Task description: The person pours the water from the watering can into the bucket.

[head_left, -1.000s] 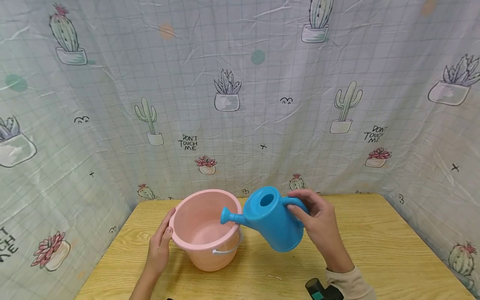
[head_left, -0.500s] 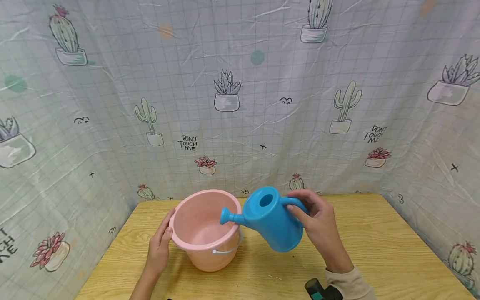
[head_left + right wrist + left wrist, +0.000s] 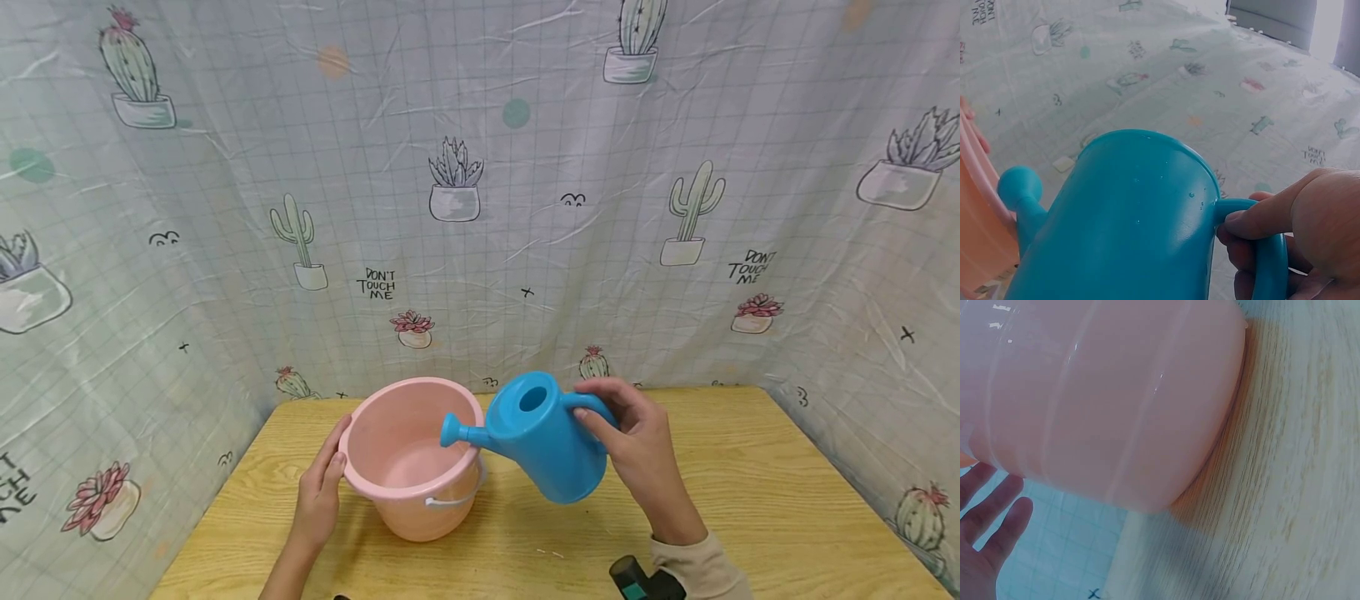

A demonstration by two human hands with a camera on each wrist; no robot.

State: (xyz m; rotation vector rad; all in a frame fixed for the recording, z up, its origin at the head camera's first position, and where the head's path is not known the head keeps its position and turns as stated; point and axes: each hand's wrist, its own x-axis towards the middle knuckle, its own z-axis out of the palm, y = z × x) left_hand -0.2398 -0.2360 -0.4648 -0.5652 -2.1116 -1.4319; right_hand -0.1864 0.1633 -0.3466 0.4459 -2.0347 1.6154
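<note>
Blue watering can [image 3: 551, 450] tilts left, its spout [image 3: 474, 436] over the pink bucket's [image 3: 423, 518] right rim; right hand [image 3: 633, 432] grips its handle [image 3: 590, 402], fingers curled; left hand [image 3: 317, 496], fingers fairly straight, touches the bucket's left side; wooden table [image 3: 750, 500] beneath.

Left grip [image 3: 316, 498] bare, forearm [image 3: 288, 567] bare too as far as visible. Right grip [image 3: 637, 433] bare, plain beige sleeve [image 3: 701, 568] to the wrist. Black device [image 3: 663, 586] at sleeve's left: stubby cylinder, block, teal patch [image 3: 634, 592].
</note>
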